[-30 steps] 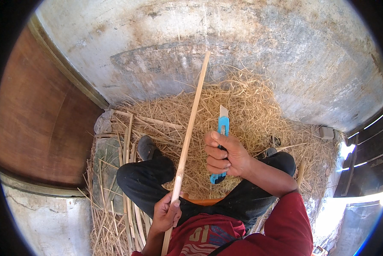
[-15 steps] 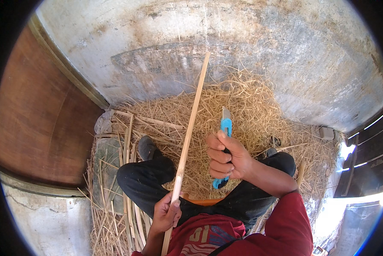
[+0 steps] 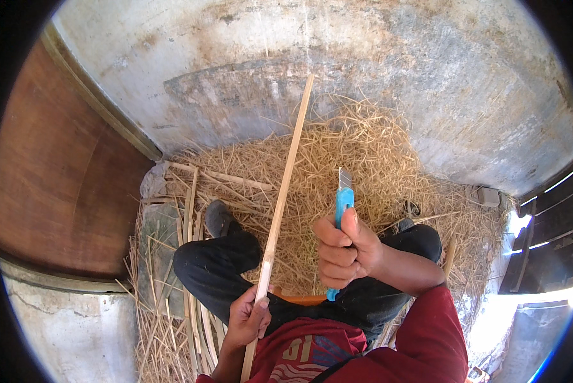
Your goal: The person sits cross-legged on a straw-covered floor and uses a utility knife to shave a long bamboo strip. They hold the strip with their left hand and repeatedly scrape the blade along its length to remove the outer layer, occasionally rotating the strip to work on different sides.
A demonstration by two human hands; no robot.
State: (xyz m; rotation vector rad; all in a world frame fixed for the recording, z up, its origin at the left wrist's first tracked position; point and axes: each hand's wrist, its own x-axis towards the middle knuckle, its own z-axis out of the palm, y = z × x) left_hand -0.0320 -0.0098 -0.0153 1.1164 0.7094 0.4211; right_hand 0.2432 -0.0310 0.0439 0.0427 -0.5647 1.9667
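Note:
A long pale bamboo strip point(image 3: 283, 185) slants up and away in front of me, its far end over the wall's base. My left hand point(image 3: 248, 317) is closed round its lower part, near my lap. In my right hand point(image 3: 345, 250) is a blue utility knife point(image 3: 343, 199), gripped in a fist with the thumb along its upper side. The knife's short metal blade points away from me, and it stands apart from the strip, to its right. The fingers hide the middle of the handle; its blue lower end shows beneath them.
Curly shavings point(image 3: 363, 140) heap up against the stained wall point(image 3: 248, 45). More bamboo strips point(image 3: 189, 210) lie left of my bent legs, over a grey slab point(image 3: 161, 255). A brown wooden panel point(image 3: 63, 172) stands at the left. A small block point(image 3: 488, 196) sits at the right.
My right hand has shifted slightly down and turned, so the knife's blade now shows broader and a little nearer me. The left hand and the strip have hardly moved.

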